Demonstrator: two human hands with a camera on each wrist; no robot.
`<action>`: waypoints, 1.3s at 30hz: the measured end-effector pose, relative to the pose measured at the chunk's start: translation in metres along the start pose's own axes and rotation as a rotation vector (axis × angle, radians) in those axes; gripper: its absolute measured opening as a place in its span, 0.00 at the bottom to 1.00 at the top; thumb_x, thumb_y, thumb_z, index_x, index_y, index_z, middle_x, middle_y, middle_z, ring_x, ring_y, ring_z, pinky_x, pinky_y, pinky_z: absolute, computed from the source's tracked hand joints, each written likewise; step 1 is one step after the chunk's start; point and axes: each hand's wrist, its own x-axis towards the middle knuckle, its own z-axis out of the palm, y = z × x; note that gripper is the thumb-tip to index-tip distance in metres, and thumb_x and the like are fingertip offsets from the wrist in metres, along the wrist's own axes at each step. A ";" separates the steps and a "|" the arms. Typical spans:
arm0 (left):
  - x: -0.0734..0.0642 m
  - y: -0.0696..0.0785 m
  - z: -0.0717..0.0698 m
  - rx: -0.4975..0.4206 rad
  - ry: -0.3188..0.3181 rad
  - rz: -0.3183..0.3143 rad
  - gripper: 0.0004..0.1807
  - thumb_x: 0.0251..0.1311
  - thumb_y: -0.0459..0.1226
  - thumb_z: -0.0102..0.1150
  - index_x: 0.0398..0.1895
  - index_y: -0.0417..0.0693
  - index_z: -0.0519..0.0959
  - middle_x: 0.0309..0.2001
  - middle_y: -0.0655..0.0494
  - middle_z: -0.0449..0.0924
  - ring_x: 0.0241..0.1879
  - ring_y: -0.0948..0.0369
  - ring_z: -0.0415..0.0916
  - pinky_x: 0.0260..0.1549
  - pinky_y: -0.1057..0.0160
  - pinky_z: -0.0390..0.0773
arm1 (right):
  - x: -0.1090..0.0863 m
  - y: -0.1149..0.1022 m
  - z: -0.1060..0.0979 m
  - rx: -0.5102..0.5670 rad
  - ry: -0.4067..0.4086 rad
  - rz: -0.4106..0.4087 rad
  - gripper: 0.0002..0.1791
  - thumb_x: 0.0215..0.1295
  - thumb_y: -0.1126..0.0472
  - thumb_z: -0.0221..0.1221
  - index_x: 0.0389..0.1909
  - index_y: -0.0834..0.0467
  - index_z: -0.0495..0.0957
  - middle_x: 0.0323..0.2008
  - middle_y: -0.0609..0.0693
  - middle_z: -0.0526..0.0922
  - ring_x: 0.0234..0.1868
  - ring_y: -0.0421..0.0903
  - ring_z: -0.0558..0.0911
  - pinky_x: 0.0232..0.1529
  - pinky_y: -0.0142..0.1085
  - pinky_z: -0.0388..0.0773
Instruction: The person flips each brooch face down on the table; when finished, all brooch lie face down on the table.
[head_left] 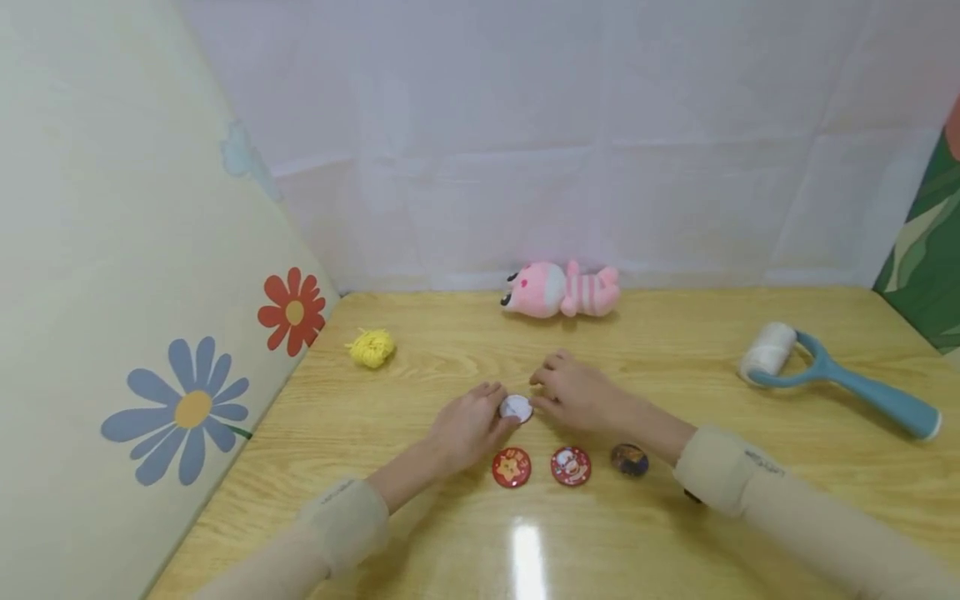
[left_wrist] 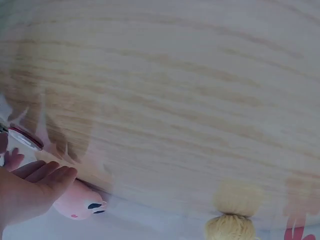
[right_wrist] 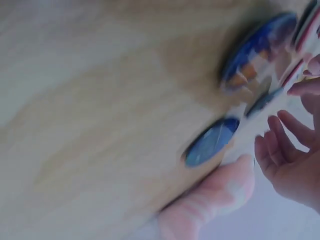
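In the head view, my left hand (head_left: 468,423) holds a white-faced round badge (head_left: 516,408) at its left side, between thumb and fingers. Just right of that badge is my right hand (head_left: 577,396), its fingers loosely bent and thumb tip close to the rim; contact is unclear. Nearer me lie a red badge with a yellow star (head_left: 512,467), a red badge with a cartoon figure (head_left: 571,466) and a dark badge (head_left: 629,459). The right wrist view shows a blue badge (right_wrist: 212,142) near the right hand (right_wrist: 295,160); in the head view that hand hides it.
A pink plush toy (head_left: 562,290) lies at the table's back, before the white cloth. Yellow yarn (head_left: 372,347) sits at the back left. On the right rests a blue-handled roller (head_left: 847,379). A flower-painted wall (head_left: 187,250) bounds the left side.
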 end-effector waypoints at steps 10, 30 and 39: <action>0.021 0.017 0.004 0.024 -0.063 0.109 0.22 0.62 0.54 0.61 0.36 0.42 0.77 0.52 0.41 0.78 0.61 0.40 0.70 0.62 0.47 0.69 | -0.020 0.021 -0.024 0.048 -0.152 -0.011 0.30 0.54 0.42 0.69 0.50 0.60 0.80 0.33 0.45 0.75 0.36 0.42 0.73 0.36 0.34 0.76; 0.032 0.036 0.018 0.015 -0.014 0.110 0.19 0.63 0.47 0.62 0.45 0.40 0.81 0.49 0.45 0.80 0.53 0.51 0.77 0.58 0.56 0.75 | -0.035 0.028 -0.017 0.116 -0.098 0.056 0.19 0.53 0.56 0.71 0.44 0.60 0.82 0.36 0.47 0.79 0.37 0.41 0.75 0.40 0.34 0.79; 0.039 0.041 0.023 0.009 0.016 0.101 0.15 0.61 0.44 0.65 0.42 0.39 0.82 0.42 0.50 0.81 0.53 0.49 0.78 0.53 0.57 0.79 | -0.037 0.031 -0.016 0.101 -0.070 0.029 0.19 0.52 0.54 0.72 0.43 0.60 0.82 0.34 0.46 0.78 0.36 0.41 0.74 0.38 0.34 0.78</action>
